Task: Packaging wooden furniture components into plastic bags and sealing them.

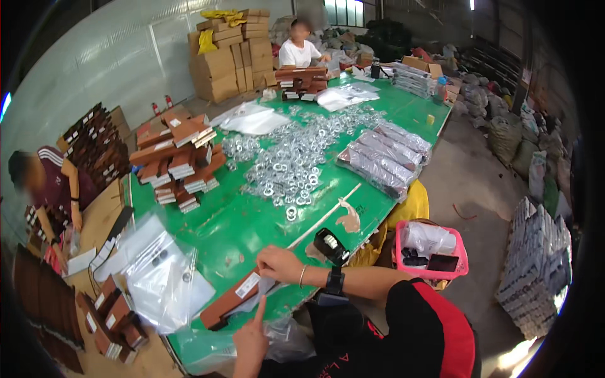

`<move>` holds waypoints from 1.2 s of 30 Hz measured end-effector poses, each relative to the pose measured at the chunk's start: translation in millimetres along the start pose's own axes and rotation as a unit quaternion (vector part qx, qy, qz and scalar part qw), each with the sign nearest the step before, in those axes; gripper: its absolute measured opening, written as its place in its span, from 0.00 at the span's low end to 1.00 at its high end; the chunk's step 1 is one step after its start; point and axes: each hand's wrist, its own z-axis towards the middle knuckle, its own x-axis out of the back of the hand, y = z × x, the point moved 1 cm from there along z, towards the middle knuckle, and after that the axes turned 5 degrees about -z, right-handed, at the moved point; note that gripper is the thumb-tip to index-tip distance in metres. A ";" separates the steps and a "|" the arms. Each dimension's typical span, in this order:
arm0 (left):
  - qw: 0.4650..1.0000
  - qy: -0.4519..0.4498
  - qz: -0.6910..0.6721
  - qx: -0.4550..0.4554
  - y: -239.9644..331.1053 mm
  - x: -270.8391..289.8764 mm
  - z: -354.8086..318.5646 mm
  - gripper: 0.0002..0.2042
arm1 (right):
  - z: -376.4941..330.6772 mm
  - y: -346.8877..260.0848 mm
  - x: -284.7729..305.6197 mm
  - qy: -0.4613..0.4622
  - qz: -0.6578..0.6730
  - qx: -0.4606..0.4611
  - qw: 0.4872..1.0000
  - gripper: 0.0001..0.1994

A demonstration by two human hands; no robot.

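Table [252, 220]: green top, long, running away from the wearer.
Brown box [230, 301]: long flat carton with a white label, lying at the near edge of the table, one end inside a clear plastic bag [268, 291].
Right hand [278, 263]: fingers pinched on the mouth of the clear plastic bag, just above the brown box; bracelet and a dark wrist-mounted device on the forearm.
Left hand [251, 340]: index finger stretched out, its tip at the bag near the box end; other fingers curled, gripping nothing that can be seen.
Loose plastic bags [164, 277]: pile of clear empties at the near left corner of the table.
Stacked brown boxes [179, 164]: heap of like cartons on the left of the table.
Metal rings [293, 164]: silvery pieces spread loose over the table's middle.
Bagged packs [384, 157]: filled clear packs laid in a row at the table's right edge.
Pink basket [460, 264]: right of the table; holds a clear bag, dark small items and a black phone.
Cardboard cartons [233, 57]: stacked by the far wall.
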 end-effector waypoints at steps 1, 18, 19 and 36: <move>1.000 0.025 0.000 -0.017 -2.5 -2.3 7.9 0.42 | 1.4 4.0 -1.1 -0.005 -0.010 0.018 1.000 0.07; 0.970 0.067 -0.231 -0.038 -52.0 -80.7 18.5 0.22 | 59.2 34.6 -21.4 -0.340 -0.038 0.079 0.936 0.33; 0.895 0.021 -0.442 0.063 -52.5 -88.4 22.7 0.17 | 61.1 31.7 -19.0 -0.366 -0.025 0.058 0.928 0.34; 0.628 0.022 -0.739 0.244 -25.5 -77.5 43.5 0.11 | 23.6 10.8 -11.0 -0.315 -0.120 0.143 0.930 0.21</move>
